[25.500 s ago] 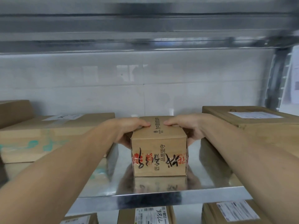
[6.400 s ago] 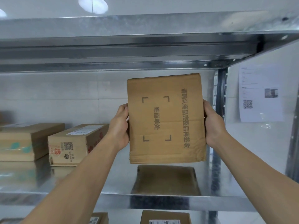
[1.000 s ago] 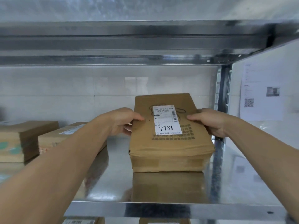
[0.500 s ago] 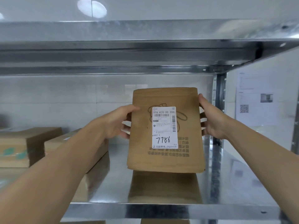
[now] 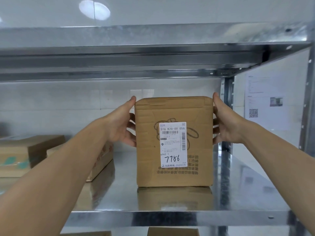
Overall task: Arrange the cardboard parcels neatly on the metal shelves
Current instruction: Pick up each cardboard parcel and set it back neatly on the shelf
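– Tipped up from lying flat a second ago, our parcel (image 5: 148, 167) now stands upright on its lower edge on the shelf (image 5: 247, 193), with its label (image 5: 173, 144) facing us.
– And our hands?
– Our left hand (image 5: 119, 128) and right hand (image 5: 226, 126) clasp its two sides near the top, thumbs along the edges and fingers curled behind.
– How will it handle?
– Light, we judge. The cardboard is creased and soft at the corners, so we squeeze gently and keep to the sides. On slick metal it may slide or topple.
– We see other parcels (image 5: 22, 154) lying well apart to the left.
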